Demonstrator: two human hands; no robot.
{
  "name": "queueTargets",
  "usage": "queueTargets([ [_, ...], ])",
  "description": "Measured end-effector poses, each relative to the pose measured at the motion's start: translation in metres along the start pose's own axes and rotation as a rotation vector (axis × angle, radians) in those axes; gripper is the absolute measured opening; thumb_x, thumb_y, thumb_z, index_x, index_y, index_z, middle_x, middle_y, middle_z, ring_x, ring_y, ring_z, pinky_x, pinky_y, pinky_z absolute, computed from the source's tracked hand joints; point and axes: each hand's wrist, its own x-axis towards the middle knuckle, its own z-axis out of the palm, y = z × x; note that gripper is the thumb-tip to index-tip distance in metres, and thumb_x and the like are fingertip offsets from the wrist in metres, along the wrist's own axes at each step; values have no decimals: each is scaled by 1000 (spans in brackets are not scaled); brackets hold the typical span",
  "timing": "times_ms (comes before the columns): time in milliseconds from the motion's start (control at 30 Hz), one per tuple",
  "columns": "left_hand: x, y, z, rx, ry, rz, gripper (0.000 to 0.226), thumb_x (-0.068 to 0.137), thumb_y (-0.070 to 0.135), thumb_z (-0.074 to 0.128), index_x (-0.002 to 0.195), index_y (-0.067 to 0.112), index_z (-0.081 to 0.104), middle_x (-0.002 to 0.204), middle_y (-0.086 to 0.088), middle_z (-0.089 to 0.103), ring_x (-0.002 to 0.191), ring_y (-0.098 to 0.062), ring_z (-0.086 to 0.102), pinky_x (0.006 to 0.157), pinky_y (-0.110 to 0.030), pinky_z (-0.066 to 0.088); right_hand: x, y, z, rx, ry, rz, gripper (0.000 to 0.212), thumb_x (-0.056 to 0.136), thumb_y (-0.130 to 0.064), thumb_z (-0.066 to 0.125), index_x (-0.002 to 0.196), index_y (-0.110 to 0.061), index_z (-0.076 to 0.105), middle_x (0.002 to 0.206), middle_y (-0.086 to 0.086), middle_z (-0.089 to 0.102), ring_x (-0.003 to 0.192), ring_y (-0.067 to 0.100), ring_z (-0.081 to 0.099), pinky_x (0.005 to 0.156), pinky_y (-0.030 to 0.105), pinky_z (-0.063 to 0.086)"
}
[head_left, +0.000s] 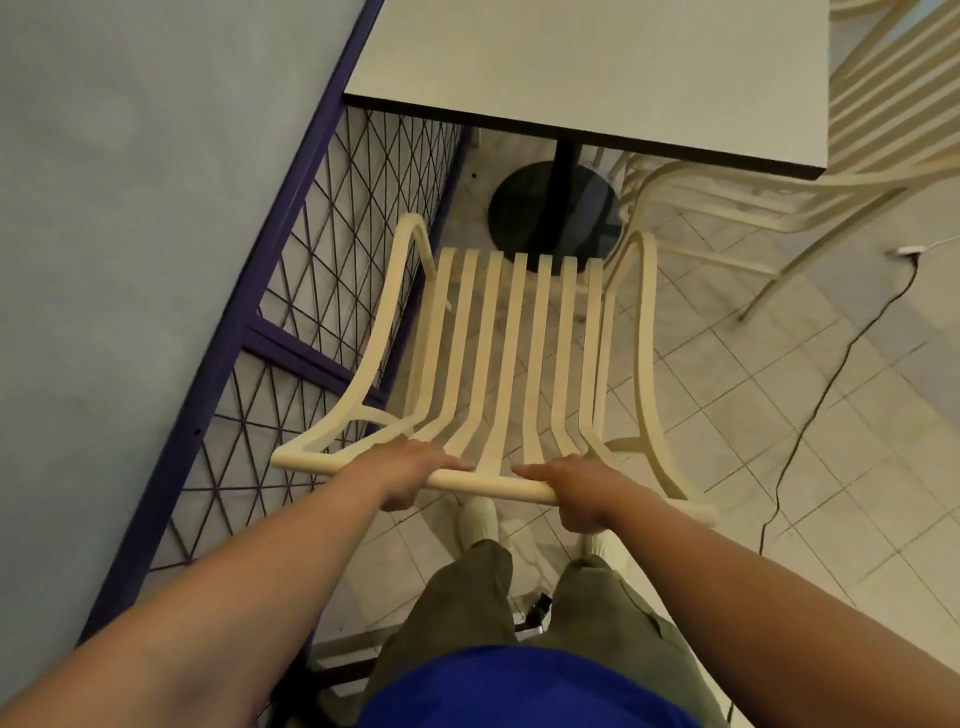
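The left hand (410, 475) wraps its grip over the top rail (488, 487) of a cream slatted chair (514, 338), fingers curled round the bar with the index finger laid along it toward three o'clock. The right hand (576, 493) grips the same rail just beside it at three o'clock, fingers curled under the bar and the index finger pointing back toward nine o'clock; a short bare stretch of rail lies between the two hands. The chair stands on the pale tiled floor (779, 415) directly in front of the person, its slats running from the rail down into the seat toward twelve o'clock. Beyond the seat at twelve o'clock sits a round black pedestal base (519, 208) under a grey worktop (597, 67). At nine o'clock of the chair, near its armrest, runs a purple mesh fence (332, 218). A second cream chair (883, 130) stands at two o'clock, and a thin dark cable (831, 374) trails over the tiles at three o'clock. At six o'clock, below the rail, are cream shoes (478, 519) and olive trousers (467, 597).
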Motion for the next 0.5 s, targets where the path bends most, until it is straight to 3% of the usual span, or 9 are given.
queueTargets([
  [500,9,-37,-33,38,26,35,89,87,-4,57,141,62,33,129,14,54,113,-16,55,89,-44,52,30,-13,-22,11,50,-41,82,85,-8,65,150,-41,27,127,5,54,103,24,56,91,41,51],
])
